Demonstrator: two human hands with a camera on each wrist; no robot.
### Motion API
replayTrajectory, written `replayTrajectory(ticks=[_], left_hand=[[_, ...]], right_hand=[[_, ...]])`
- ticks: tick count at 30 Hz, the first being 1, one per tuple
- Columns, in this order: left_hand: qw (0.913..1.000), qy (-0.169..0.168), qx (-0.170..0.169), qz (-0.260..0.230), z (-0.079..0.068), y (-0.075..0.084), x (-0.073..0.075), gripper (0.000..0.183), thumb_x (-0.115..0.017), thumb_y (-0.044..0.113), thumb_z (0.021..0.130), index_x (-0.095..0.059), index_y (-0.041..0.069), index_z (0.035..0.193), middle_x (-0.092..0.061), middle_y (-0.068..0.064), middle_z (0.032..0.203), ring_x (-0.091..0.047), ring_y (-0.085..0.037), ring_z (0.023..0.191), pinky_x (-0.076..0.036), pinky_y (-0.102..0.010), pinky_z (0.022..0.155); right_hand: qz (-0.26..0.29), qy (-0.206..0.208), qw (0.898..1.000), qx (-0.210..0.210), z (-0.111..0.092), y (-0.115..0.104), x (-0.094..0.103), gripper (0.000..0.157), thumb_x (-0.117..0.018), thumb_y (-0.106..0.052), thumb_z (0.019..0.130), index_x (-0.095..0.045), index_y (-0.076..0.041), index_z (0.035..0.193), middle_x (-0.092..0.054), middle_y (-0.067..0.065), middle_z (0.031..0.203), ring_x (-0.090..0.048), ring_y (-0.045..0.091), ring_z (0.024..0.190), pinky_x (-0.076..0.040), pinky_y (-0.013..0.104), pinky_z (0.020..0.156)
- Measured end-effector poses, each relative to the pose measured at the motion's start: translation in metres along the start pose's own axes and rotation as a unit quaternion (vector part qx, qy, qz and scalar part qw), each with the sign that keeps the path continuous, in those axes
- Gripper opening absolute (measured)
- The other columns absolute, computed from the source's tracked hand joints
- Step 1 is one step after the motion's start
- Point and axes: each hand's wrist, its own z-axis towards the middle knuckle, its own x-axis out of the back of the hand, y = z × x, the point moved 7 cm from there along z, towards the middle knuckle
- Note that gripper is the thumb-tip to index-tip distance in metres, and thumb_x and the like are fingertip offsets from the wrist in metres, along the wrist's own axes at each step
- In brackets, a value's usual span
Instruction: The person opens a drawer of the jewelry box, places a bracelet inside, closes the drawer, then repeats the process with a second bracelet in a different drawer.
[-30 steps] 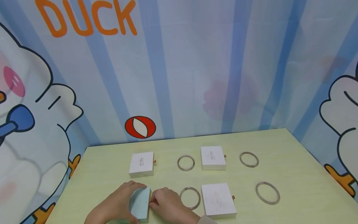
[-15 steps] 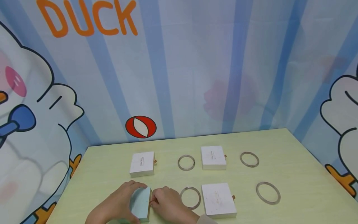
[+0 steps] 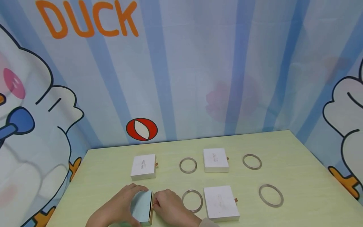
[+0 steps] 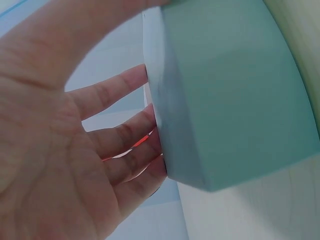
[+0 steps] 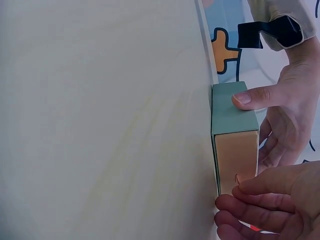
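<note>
A pale green drawer box (image 3: 141,206) lies on the table at the front left. My left hand (image 3: 122,205) grips it across its width, thumb on the near side and fingers on the far side. The tan drawer front (image 5: 237,155) faces right, standing slightly out from the green sleeve. On that front, a small tab (image 5: 237,178) is pinched by the thumb and curled fingers of my right hand (image 3: 174,206). In the left wrist view, the fingertips press against the side of the green sleeve (image 4: 245,100). The inside of the drawer is hidden.
White tabbed boxes stand at the back left (image 3: 143,165), back middle (image 3: 215,159) and front middle (image 3: 221,201). Several bangles lie flat between and right of them, one bangle (image 3: 201,201) right beside my right hand. A patterned curtain (image 3: 195,63) borders the table's far edge.
The drawer has slid slightly rightward, and a dark gap now shows along the sleeve's right edge. Both hands stay in nearly the same places.
</note>
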Motion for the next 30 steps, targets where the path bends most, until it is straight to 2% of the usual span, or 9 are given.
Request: replayTrajectory(ticks=[4,21,30], left_hand=[[0.9999,-0.004,0.013,-0.006,-0.0003,-0.0027,-0.0008,0.094,-0.1,0.039,0.05,-0.058,0.012,0.13,-0.055,-0.002,0.123,-0.049,-0.025,0.109,-0.047,-0.054,0.091],[0.9999,-0.001,0.002,-0.014,-0.0001,-0.0002,0.0003,0.095,-0.1,0.039,0.051,-0.057,0.011,0.131,-0.055,-0.003,0.121,-0.049,-0.025,0.107,-0.048,-0.054,0.09],[0.9998,0.001,0.008,-0.017,-0.0011,-0.0015,-0.0006,0.095,-0.101,0.038,0.05,-0.057,0.013,0.13,-0.055,-0.005,0.121,-0.048,-0.026,0.107,-0.047,-0.056,0.091]], right_hand=[[-0.011,0.002,1.0,-0.001,-0.0004,-0.0004,-0.0002,0.035,-0.072,-0.01,0.086,-0.051,-0.018,0.06,-0.04,-0.013,0.054,-0.038,0.001,0.05,-0.03,0.018,0.044],[-0.022,-0.001,1.0,-0.009,-0.0021,-0.0015,0.0033,0.036,-0.072,-0.007,0.086,-0.05,-0.017,0.058,-0.039,-0.012,0.053,-0.036,0.002,0.049,-0.03,0.018,0.043],[-0.052,0.006,0.999,-0.006,-0.0032,-0.0005,0.0038,0.039,-0.071,-0.006,0.084,-0.046,-0.016,0.055,-0.039,-0.011,0.052,-0.037,0.003,0.047,-0.03,0.02,0.042]])
